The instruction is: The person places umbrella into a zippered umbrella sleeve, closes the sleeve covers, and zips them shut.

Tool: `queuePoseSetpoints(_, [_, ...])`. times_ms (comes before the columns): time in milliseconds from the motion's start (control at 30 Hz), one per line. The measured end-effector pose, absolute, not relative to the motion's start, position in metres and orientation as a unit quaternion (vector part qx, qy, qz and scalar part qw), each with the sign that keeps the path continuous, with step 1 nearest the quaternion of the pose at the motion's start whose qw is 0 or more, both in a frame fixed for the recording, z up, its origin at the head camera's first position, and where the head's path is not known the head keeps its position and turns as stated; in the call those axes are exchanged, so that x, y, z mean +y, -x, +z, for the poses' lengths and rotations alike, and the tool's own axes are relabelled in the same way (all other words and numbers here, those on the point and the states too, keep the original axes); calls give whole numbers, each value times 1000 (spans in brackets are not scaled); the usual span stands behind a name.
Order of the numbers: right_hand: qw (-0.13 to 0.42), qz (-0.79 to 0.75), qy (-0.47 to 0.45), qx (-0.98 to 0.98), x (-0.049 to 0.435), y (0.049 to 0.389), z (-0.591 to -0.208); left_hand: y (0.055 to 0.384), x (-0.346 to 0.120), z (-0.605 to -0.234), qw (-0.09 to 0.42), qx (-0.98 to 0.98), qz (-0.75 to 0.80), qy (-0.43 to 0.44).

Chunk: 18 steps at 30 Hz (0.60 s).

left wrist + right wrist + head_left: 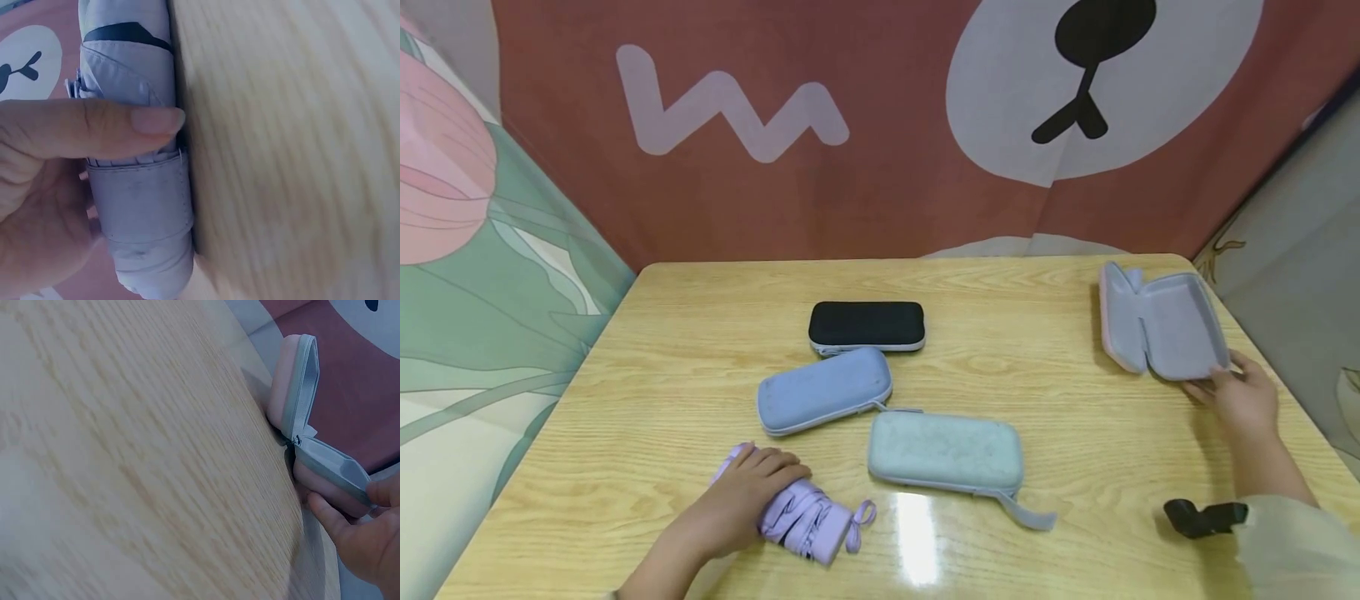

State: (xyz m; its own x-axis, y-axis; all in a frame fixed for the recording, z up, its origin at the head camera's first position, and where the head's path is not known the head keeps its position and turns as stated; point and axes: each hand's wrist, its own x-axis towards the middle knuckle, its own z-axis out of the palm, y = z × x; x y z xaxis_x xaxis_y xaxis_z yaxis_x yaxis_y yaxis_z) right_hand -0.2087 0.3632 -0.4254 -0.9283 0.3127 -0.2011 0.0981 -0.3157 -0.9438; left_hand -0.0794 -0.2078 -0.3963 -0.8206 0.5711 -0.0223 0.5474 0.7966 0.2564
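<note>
At the front left, my left hand (752, 496) grips a folded lavender umbrella (808, 521) that lies on the table. Its thumb crosses the wrapped fabric in the left wrist view, and a thin wrist loop (860, 525) sticks out at one end. Over at the right edge, my right hand (1243, 396) pinches the near side of an unzipped hard case (1187, 325), thumb at the rim and fingers beneath. Pink outside and grey inside, the case (328, 481) stands spread at its hinge; the visible inside of the held half is bare.
Three closed zip cases lie mid-table: a black one (867, 323) at the back, a blue one (823, 392) before it, and a mint green one (946, 452) with a strap. A small black object (1206, 517) shows by the right sleeve. Printed cloth (737, 200) hangs behind the wooden table (1037, 358).
</note>
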Motion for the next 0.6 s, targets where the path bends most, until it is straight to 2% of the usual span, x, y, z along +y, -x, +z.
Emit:
queuePoseSetpoints(400, [58, 802, 150, -575, 350, 212, -429, 85, -215, -399, -13, 927, 125, -353])
queuePoseSetpoints(600, [52, 813, 128, -565, 344, 212, -431, 87, -218, -398, 2, 925, 140, -352])
